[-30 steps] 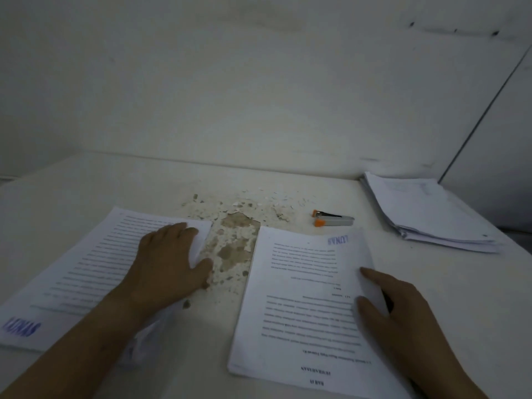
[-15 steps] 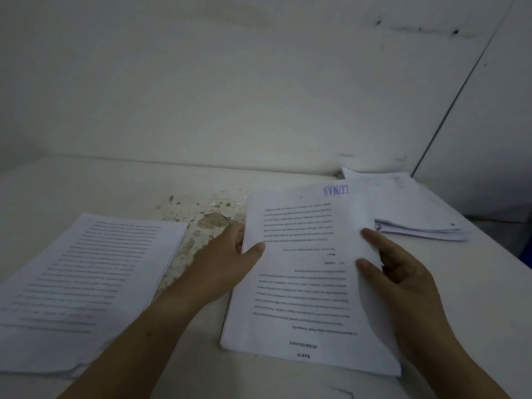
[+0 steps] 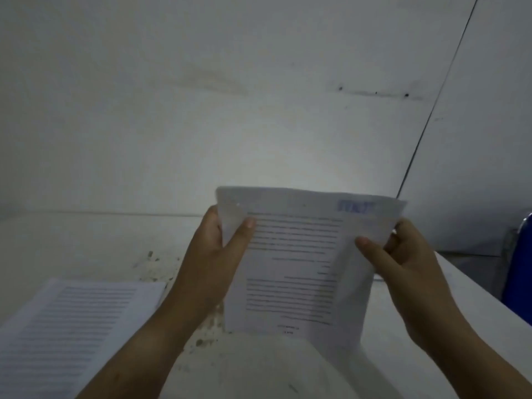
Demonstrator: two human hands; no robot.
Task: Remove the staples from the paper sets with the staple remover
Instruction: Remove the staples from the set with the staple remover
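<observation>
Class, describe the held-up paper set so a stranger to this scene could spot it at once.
Above the white table, the left hand and right hand hold one paper set by its sides. Unlike the flat set at left, it is raised and has a blue stamp top right.

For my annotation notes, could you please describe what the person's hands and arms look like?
The left hand and right hand are bare: no gloves, rings or watch that the dim picture shows. The left forearm and right forearm carry no sleeve as far as the frame's edge.
</observation>
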